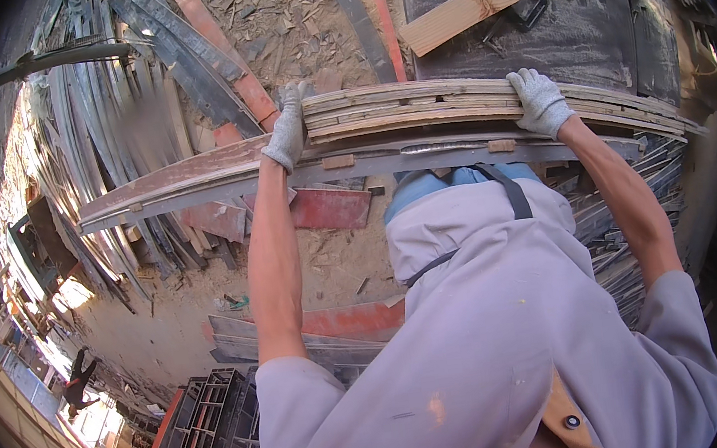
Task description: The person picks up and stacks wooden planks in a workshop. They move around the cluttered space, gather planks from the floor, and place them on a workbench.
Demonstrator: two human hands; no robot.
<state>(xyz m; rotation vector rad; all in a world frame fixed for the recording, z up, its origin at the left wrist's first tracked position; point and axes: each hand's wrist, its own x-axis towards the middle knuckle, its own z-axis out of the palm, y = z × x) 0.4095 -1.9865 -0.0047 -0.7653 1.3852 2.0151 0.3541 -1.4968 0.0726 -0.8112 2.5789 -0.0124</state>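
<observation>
A stack of long plywood strips (407,112) lies crosswise in front of my body, its layered edges toward me. My left hand (286,132), in a grey-white work glove, is closed around the stack near its left end, fingers over the far side. Further along to the right, my gloved right hand (540,101) grips the same strips, thumb side inward. Just below them runs a long grey board (369,167) with small wooden blocks along its edge. A reddish board (182,169) extends left past my left hand. The undersides of the strips are hidden.
Beyond my right hand is a dark worktable (569,41) with a light wood plank (463,14) on it. Loose strips (89,105) are heaped at left. Red panels (330,208) lie on the debris-strewn ground. Dark metal frames (208,421) stand lower left; a person (81,381) is far off.
</observation>
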